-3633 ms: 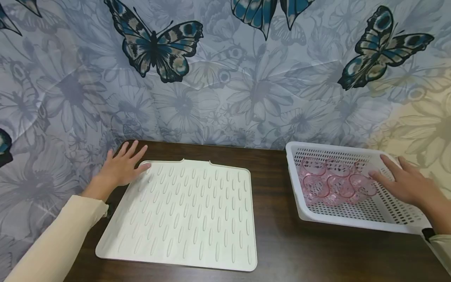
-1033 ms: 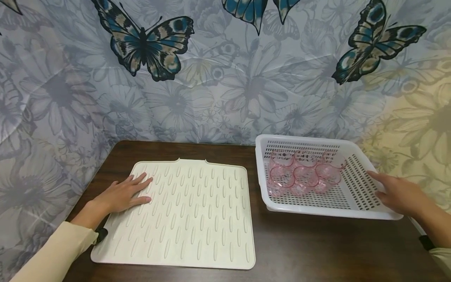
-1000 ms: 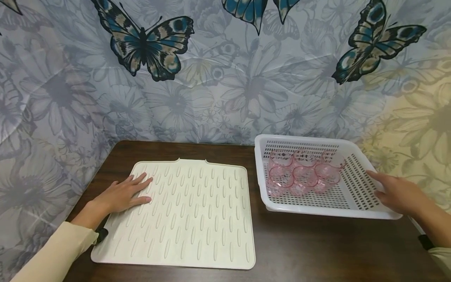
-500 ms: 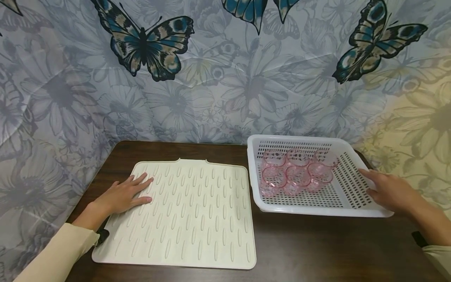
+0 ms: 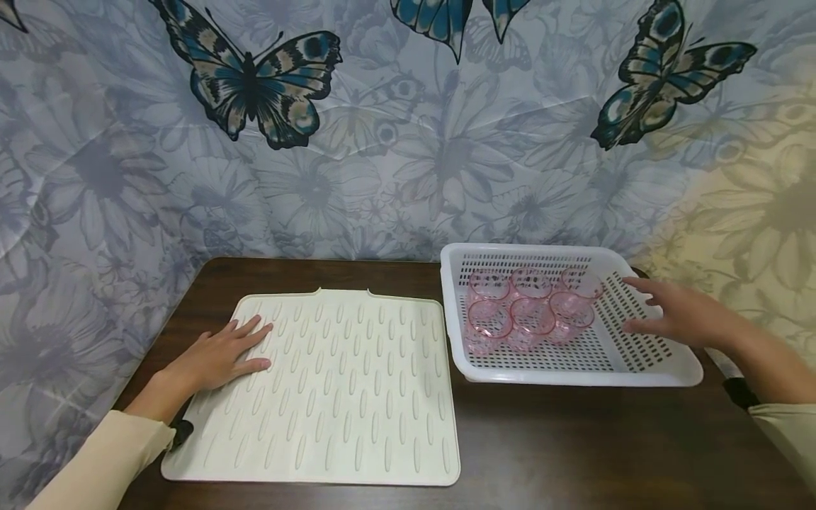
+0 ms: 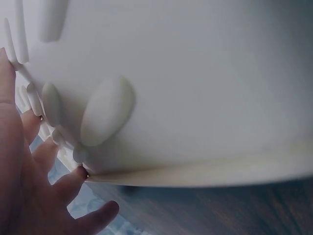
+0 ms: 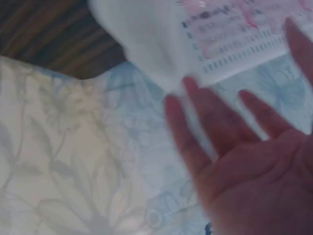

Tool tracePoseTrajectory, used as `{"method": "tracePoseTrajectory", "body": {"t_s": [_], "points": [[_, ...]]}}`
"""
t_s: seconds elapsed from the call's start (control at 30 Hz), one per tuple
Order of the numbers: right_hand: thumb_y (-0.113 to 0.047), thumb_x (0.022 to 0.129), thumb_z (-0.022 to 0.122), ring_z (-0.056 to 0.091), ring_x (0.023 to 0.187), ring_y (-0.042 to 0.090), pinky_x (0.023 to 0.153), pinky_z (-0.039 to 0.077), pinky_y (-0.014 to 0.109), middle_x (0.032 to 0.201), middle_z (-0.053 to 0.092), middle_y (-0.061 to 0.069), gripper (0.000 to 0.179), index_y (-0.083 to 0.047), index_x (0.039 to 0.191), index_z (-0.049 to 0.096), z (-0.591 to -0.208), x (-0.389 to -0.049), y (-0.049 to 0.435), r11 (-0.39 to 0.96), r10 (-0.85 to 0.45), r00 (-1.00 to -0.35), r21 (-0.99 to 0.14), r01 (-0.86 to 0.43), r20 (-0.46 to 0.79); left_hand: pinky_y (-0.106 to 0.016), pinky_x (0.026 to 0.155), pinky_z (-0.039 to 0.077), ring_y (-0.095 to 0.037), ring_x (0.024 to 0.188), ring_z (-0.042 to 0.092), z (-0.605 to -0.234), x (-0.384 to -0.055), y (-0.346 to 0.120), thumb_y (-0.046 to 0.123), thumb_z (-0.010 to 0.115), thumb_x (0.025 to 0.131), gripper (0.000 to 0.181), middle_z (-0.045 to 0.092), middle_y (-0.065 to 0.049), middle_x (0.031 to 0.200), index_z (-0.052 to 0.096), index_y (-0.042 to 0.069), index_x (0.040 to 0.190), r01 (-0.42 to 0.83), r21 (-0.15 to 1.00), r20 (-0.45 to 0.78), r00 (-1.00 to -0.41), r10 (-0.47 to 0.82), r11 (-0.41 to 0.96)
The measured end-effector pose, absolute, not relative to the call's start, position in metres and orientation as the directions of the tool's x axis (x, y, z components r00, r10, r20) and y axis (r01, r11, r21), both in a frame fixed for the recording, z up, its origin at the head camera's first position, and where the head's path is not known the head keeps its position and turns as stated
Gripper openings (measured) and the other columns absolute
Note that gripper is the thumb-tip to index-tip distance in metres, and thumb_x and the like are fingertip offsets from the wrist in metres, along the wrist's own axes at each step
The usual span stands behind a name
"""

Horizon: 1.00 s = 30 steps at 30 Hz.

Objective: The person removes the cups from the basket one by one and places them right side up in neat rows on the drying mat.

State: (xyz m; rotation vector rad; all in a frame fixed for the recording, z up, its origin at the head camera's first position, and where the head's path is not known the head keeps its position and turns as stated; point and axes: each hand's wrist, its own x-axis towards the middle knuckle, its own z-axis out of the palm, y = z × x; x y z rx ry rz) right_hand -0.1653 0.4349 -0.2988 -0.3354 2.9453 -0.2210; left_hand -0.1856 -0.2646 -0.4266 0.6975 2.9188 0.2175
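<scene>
My left hand point(image 5: 213, 360) rests on the left edge of a cream drying mat point(image 5: 347, 397) covered in raised oval ridges, its fingers spread. In the left wrist view the fingertips touch the ridged mat point(image 6: 205, 98) near its rim. To the right stands a white perforated plastic basket point(image 5: 586, 377). Several clear pink cups point(image 5: 533, 316) stand together in its left part, rims up. My right hand point(image 5: 691, 319) hovers over the basket's right end with fingers apart, holding nothing. The right wrist view shows those fingers point(image 7: 225, 122) loosely extended near the basket's pale end wall point(image 7: 142, 34), somewhat blurred.
Mat and basket share a dark brown wooden table point(image 5: 542, 446), with a narrow strip of wood between them. Behind hangs a blue-grey cloth point(image 5: 446, 163) printed with flowers and butterflies, meeting the table's back edge.
The basket has slid left, close to the mat, with the cups in it. My right hand has let go of its right rim. My left hand moved down onto the mat, then stayed there.
</scene>
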Motion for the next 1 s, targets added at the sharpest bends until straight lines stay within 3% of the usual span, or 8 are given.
{"method": "tracePoseTrajectory", "body": {"t_s": [0.2,0.37,0.57,0.83,1.0], "points": [[-0.028,0.085,0.081,0.064,0.106,0.047,0.079,0.056,0.054,0.124,0.06,0.035,0.082,0.011,0.145,0.04,-0.291,-0.183,0.416,0.891,-0.363,-0.914,-0.355,-0.284,-0.181,-0.078,0.094,0.03,-0.057,0.136,0.033,-0.426,-0.183,-0.267,0.056,0.055,0.097,0.073,0.034,-0.023,0.156,0.042,0.01,0.152,0.434,0.186,-0.085,-0.887,0.455,0.881],[-0.025,0.086,0.08,0.064,0.108,0.045,0.081,0.057,0.049,0.126,0.059,0.033,0.082,0.011,0.146,0.037,-0.294,-0.192,0.411,0.864,-0.376,-0.893,-0.443,-0.24,-0.249,-0.079,0.095,0.03,-0.057,0.136,0.032,-0.427,-0.183,-0.268,0.056,0.055,0.097,0.073,0.034,-0.023,0.156,0.042,0.011,0.152,0.432,0.193,-0.078,-0.888,0.452,0.881],[-0.017,0.088,0.078,0.059,0.113,0.049,0.082,0.057,0.047,0.13,0.052,0.039,0.082,0.017,0.146,0.031,-0.302,-0.197,0.407,0.82,-0.412,-0.858,-0.535,-0.203,-0.306,-0.078,0.096,0.03,-0.057,0.137,0.032,-0.426,-0.183,-0.266,0.057,0.055,0.096,0.073,0.034,-0.022,0.157,0.042,0.011,0.153,0.426,0.197,-0.078,-0.891,0.447,0.883],[-0.02,0.083,0.083,0.057,0.114,0.051,0.082,0.056,0.051,0.132,0.051,0.039,0.084,0.015,0.144,0.036,-0.307,-0.201,0.397,0.823,-0.428,-0.864,-0.509,-0.251,-0.267,-0.078,0.097,0.028,-0.057,0.138,0.03,-0.427,-0.183,-0.267,0.059,0.052,0.097,0.075,0.032,-0.022,0.158,0.04,0.012,0.153,0.415,0.204,-0.09,-0.894,0.439,0.887],[-0.021,0.079,0.086,0.06,0.108,0.045,0.076,0.057,0.044,0.128,0.055,0.035,0.086,0.013,0.143,0.04,-0.312,-0.203,0.395,0.84,-0.426,-0.869,-0.468,-0.276,-0.252,-0.078,0.098,0.027,-0.057,0.139,0.029,-0.429,-0.184,-0.268,0.061,0.051,0.097,0.076,0.031,-0.021,0.159,0.039,0.012,0.154,0.408,0.207,-0.099,-0.896,0.434,0.889]]}}
